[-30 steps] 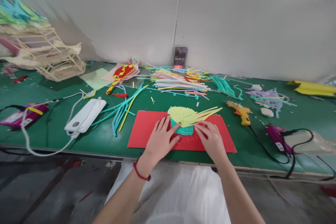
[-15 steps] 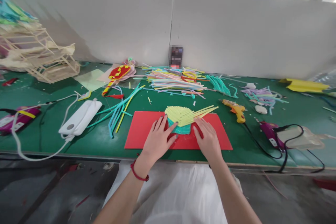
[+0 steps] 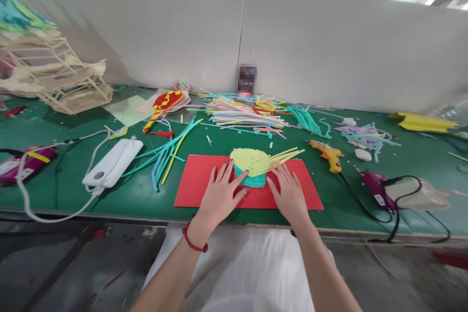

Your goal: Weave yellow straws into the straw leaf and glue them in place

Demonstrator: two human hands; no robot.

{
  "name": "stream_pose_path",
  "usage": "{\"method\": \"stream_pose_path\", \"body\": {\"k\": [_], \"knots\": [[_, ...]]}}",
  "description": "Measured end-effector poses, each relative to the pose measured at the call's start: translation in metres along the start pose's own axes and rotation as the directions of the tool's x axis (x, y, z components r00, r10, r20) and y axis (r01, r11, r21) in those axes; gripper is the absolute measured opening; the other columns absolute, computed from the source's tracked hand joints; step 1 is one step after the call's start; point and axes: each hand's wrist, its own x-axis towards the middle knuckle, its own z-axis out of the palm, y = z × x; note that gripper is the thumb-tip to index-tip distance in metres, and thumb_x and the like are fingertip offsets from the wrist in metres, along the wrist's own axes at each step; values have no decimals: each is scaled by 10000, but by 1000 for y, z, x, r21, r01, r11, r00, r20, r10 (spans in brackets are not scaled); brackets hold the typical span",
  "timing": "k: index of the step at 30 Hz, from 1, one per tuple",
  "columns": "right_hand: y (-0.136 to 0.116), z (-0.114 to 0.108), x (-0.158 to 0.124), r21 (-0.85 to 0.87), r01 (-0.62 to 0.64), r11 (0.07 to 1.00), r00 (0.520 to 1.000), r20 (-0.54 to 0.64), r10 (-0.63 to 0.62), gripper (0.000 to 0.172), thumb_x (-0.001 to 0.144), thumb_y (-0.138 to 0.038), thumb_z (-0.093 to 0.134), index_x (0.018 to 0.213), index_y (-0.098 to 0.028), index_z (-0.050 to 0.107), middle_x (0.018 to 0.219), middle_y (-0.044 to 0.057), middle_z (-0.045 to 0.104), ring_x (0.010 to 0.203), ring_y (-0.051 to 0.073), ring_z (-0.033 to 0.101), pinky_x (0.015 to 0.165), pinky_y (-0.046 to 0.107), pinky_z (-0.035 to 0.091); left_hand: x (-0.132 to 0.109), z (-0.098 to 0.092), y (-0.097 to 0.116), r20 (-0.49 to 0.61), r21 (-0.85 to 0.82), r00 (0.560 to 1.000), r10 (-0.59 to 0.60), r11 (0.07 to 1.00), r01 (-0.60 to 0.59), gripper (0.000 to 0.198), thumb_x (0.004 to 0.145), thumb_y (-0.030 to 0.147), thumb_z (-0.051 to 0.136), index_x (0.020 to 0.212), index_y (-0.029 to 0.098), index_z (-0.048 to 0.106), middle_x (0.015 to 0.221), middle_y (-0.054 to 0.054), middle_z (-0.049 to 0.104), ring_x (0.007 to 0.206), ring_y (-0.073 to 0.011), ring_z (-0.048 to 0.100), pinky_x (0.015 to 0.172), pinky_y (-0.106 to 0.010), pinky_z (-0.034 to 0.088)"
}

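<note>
A red board (image 3: 193,180) lies on the green table in front of me. On it is a shape of pale yellow strips (image 3: 252,161) laid in a V pattern, above a teal striped part (image 3: 254,181). Several yellow strip ends (image 3: 288,155) stick out to the right past the shape. My left hand (image 3: 221,190) lies flat with spread fingers, its fingertips at the shape's left edge. My right hand (image 3: 288,192) rests on the board, fingers extended, fingertips at the lower side of the loose strip ends. Neither hand grips anything that I can see.
A yellow glue gun (image 3: 329,155) and a purple one (image 3: 378,187) lie at right with cords. To the left are a white power strip (image 3: 113,165) and teal strips (image 3: 170,148). Behind the board is a pile of coloured strips (image 3: 244,112); a stick frame (image 3: 69,83) stands far left.
My right hand has shifted slightly left, its fingertips a little closer to the yellow shape's edge. My left hand stays nearly where it was, and the camera view has moved slightly.
</note>
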Motion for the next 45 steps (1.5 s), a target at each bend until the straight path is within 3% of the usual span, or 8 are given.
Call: {"method": "stream_pose_path", "body": {"k": [12,19,32,38,45], "knots": [[1,1,0,114,-28,993,997,-66,35,411,971,-366,364,1242,-196,623,1355,115,568,1274,258,511,1074,512,372,1,-4,2,29,18,1000,4,1000,-4,466,943,420,491,1397,321,458,1530,-135,329,1395,-314,329,1090,-558,317],[-4,-9,1,210,69,975,991,-127,-43,367,960,-309,414,1232,-208,639,1361,107,563,1283,253,504,1034,463,453,1,0,1,10,26,1000,9,1000,-9,461,953,421,467,1404,326,445,1536,-110,326,1394,-317,328,1086,-558,324],[-4,-7,0,161,100,982,994,-67,-90,343,960,-302,423,1169,-215,680,1344,84,580,1269,261,517,1025,462,459,1,-2,1,29,25,1000,0,1000,-1,464,947,409,485,1403,325,450,1531,-120,332,1392,-319,332,1091,-552,318],[-4,-8,0,103,97,990,995,-2,-98,429,974,-333,388,1361,-204,522,1404,91,520,1328,251,450,1056,468,424,2,-2,2,30,27,1000,3,1000,-4,458,950,411,479,1398,322,456,1532,-120,330,1395,-319,328,1088,-555,322],[-4,-7,0,52,133,990,990,45,-136,416,990,-355,342,1338,-260,549,1419,63,502,1327,245,451,1066,474,405,0,0,0,12,27,1000,4,1000,-5,465,946,414,484,1403,334,444,1543,-88,316,1393,-317,332,1087,-554,329]]}}
